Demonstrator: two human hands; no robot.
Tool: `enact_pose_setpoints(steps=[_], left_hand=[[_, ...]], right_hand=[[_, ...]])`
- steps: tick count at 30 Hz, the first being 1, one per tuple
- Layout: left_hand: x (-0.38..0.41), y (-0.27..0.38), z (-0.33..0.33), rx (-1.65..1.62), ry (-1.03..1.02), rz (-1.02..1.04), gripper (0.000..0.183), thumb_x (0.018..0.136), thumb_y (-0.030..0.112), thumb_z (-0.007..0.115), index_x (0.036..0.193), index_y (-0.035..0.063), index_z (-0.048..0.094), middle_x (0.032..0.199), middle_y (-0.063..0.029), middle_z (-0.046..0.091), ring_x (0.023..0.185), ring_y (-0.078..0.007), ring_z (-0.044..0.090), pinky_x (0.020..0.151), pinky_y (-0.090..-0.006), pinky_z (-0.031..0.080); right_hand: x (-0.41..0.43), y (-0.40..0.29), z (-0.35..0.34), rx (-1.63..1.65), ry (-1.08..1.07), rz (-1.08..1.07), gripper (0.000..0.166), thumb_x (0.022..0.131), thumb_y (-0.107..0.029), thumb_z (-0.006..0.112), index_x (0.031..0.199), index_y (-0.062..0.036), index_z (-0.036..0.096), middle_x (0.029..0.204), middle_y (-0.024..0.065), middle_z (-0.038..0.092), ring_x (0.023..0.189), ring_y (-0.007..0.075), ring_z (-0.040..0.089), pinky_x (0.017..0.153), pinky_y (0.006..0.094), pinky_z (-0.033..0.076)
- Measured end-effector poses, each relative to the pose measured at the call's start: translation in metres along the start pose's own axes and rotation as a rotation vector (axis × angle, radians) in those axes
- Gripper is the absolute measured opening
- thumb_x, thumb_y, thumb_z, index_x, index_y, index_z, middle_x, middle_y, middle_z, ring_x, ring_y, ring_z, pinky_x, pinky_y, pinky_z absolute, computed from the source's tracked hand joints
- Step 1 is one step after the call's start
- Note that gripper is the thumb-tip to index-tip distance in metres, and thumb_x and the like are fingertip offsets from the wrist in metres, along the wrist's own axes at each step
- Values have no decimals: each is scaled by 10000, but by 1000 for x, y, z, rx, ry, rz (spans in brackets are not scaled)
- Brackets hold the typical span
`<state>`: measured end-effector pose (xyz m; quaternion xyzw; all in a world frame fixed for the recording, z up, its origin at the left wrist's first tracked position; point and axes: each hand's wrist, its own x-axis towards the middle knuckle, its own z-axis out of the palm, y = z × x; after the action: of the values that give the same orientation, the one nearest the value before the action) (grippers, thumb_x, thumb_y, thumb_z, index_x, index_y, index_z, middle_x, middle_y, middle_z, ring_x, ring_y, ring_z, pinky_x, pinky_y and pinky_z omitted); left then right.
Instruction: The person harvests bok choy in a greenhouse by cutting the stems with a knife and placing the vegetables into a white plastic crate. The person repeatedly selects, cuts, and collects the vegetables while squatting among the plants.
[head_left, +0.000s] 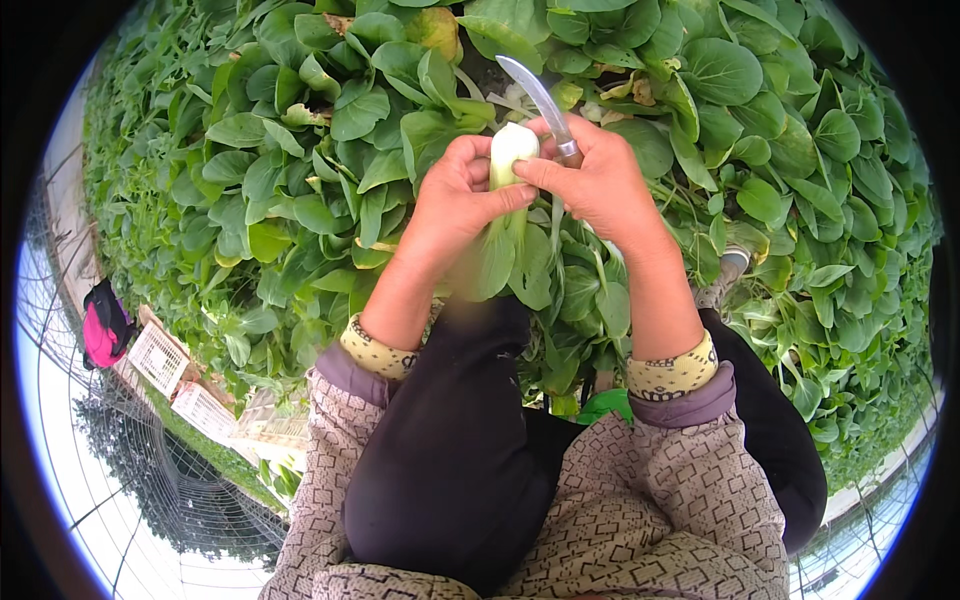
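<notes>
A head of bok choy (504, 161) is held upside down in front of me, its pale cut base up and its green leaves hanging down. My left hand (469, 184) grips its stalks from the left, thumb across the front. On the other side my right hand (596, 169) has its thumb on the pale stalk. The same hand holds a small curved knife (536, 90) by its wooden handle, the blade pointing up and to the left. The handle is mostly hidden by the fingers.
Dense leafy greens (360, 112) surround my hands and legs, some with yellowed leaves. White plastic crates (159, 358) stand at the lower left, beside a pink and black bag (107, 326). My shoe (724, 277) is among the plants at right. Wire mesh lies beyond the bed's edge.
</notes>
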<state>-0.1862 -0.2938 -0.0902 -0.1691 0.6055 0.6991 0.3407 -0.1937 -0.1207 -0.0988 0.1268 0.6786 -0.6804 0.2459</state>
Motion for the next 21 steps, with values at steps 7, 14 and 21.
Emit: enact_pose_setpoints(steps=[7,14,21], left_hand=[[-4,-5,-1,150,-193,-128,500,749,-16,699,1198,-3,481,906,-66,630,727,-127,615,640,-262,510],[-9,35,-8,-9,-544,-349,505,726,-30,668,1195,21,488,880,-68,633,671,-100,615,559,-216,485],[49,44,-25,194,-118,-92,490,766,41,680,1217,-19,497,857,-40,601,611,-91,555,502,-228,431]], right_hand=[[-24,6,-21,-155,-87,72,335,764,-130,603,1069,6,625,705,11,572,654,81,495,616,259,451],[-20,30,-59,-727,-19,160,294,812,-179,557,1051,-9,588,770,194,623,731,382,595,696,449,467],[36,38,6,-188,68,-4,273,879,-193,585,1100,-41,537,812,98,576,656,226,561,623,346,465]])
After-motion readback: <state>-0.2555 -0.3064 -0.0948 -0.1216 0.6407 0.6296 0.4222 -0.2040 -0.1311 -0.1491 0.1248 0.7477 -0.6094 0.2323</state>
